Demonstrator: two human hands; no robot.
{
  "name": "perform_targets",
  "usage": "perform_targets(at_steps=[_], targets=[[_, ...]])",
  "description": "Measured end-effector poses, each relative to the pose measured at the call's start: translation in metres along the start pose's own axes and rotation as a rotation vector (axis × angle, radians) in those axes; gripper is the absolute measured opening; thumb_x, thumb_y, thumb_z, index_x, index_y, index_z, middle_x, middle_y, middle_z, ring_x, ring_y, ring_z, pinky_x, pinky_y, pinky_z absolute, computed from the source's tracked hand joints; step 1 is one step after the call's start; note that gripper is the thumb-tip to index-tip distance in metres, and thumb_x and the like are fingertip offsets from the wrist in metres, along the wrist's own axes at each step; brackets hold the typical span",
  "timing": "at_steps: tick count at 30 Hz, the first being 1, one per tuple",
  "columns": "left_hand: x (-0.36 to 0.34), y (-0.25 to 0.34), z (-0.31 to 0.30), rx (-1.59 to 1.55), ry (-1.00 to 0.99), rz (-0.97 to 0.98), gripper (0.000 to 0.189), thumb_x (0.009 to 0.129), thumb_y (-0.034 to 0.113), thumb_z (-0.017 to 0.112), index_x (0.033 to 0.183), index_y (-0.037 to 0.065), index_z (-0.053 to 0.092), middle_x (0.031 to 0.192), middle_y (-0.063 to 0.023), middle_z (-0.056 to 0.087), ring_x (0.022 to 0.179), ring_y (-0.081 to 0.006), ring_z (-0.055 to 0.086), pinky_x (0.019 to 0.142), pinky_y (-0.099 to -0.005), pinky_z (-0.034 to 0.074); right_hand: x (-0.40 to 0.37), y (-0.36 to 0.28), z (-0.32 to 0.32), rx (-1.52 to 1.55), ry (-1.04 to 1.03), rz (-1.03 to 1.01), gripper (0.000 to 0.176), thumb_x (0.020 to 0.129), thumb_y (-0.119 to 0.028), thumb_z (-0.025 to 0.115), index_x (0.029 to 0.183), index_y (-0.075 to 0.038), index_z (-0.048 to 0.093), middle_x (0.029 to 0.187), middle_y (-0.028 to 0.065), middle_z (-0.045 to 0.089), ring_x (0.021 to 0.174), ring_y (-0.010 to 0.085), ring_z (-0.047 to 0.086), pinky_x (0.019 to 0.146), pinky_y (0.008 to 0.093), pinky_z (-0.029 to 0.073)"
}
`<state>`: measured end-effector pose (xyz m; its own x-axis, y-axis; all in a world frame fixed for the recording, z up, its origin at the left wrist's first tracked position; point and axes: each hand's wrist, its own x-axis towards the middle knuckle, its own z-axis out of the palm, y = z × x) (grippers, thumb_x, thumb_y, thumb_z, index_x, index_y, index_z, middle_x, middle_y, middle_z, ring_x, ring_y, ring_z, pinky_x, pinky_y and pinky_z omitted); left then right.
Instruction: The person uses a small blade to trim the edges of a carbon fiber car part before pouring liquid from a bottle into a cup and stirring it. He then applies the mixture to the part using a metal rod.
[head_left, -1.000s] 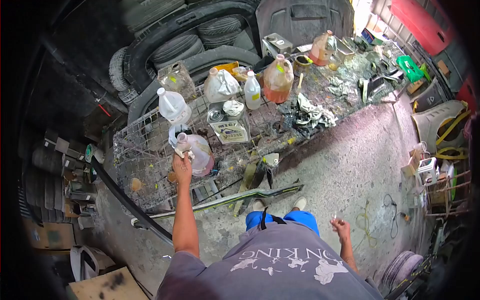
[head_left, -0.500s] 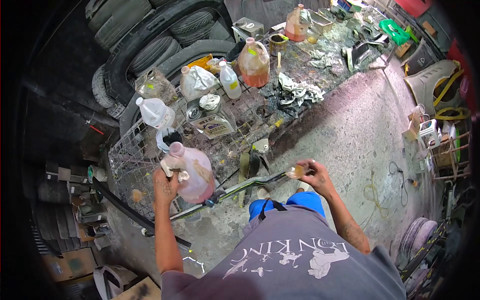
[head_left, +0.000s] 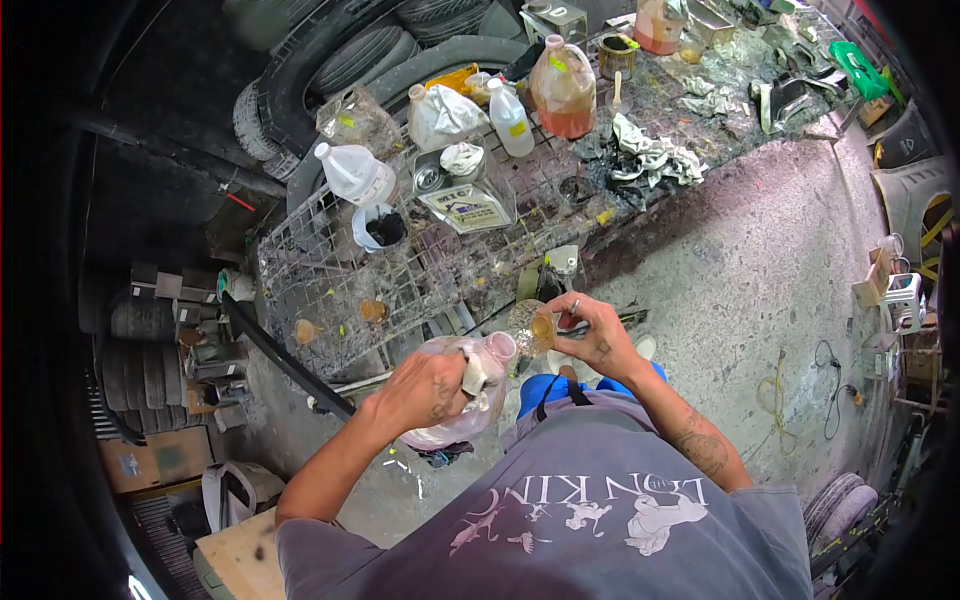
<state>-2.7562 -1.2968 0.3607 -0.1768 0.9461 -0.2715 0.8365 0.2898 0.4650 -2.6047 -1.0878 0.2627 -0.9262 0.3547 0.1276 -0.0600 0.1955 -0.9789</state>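
My left hand (head_left: 428, 388) grips a pinkish plastic jug (head_left: 462, 402) by its handle, together with a bit of white rag. The jug is tipped, its open neck toward a small clear cup (head_left: 535, 328) with amber liquid. My right hand (head_left: 590, 335) holds that cup just in front of my chest. Both hands are close together, off the wire-mesh bench (head_left: 330, 290).
On the bench stand a clear jug (head_left: 355, 175), a white bottle (head_left: 511, 118), an orange-liquid jug (head_left: 563, 92), a square tin can (head_left: 463, 200) and crumpled rags (head_left: 650, 158). Tyres (head_left: 350, 60) are stacked behind. Concrete floor (head_left: 740, 280) lies to the right, boxes (head_left: 150, 460) at left.
My left hand lifted the pink jug off the bench and brought it to my chest, tipped. My right hand came up with the small cup and met the jug's neck.
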Motion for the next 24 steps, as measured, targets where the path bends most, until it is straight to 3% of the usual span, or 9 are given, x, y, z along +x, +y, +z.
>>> perform_targets(at_steps=[11,24], targets=[[0.014,0.029,-0.011,0.183,-0.227,-0.034,0.014,0.069,0.009,0.055,0.066,-0.003,0.05,0.059,-0.0215,0.054,0.056,-0.0385,0.057,0.052,-0.0456,0.045,-0.01,0.013,0.002,0.017,-0.077,-0.102,0.029,0.069,-0.005,0.073,0.096,-0.004,0.062,0.096,0.0065,0.064,0.081,0.0224,0.06,0.071,0.0302,0.05],[0.03,0.032,-0.006,0.174,-0.33,-0.024,0.02,0.072,0.013,0.058,0.064,-0.004,0.051,0.058,-0.0228,0.053,0.058,-0.0418,0.055,0.055,-0.046,0.044,-0.018,0.031,0.006,-0.012,-0.08,-0.113,0.033,0.067,-0.012,0.077,0.096,-0.008,0.062,0.084,0.0073,0.062,0.069,0.0223,0.056,0.065,0.0339,0.047]])
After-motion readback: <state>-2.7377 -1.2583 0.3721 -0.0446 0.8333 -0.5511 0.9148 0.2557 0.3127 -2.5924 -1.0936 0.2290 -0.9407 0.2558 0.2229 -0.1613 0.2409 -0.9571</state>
